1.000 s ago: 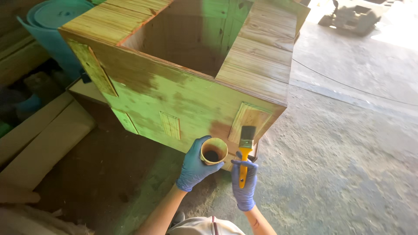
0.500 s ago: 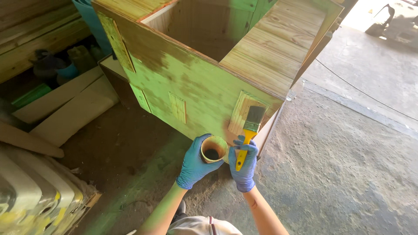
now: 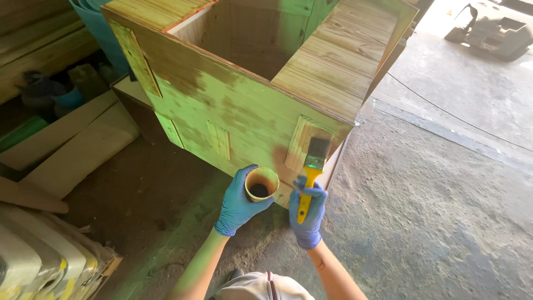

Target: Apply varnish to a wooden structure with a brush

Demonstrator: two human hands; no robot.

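While both blue-gloved hands work low in the head view, the left hand (image 3: pixel 240 201) is wrapped around a small round cup with a yellowish rim (image 3: pixel 261 184), dark liquid inside, held just in front of the large open-topped wooden crate with a patchy green wash (image 3: pixel 244 111). Right hand (image 3: pixel 308 214) is clamped on the yellow handle of a flat paintbrush with a dark ferrule (image 3: pixel 312 169); bristles press against a raised rectangular wooden block (image 3: pixel 300 141) on the crate's near face. Grain shows plainly on the crate's planked top; 2 more raised blocks sit further left on the same face. Floor is rough, stained concrete (image 3: pixel 433 222). Pale wooden planks (image 3: pixel 72 144) lie at left.

Crate's far side is cut off by the frame edge. Items in the shadow at upper left are too dark to identify.

Against 0.5 s ago: the brush sits slightly higher on the block, the cup and left hand are unchanged, and the camera has shifted a little.
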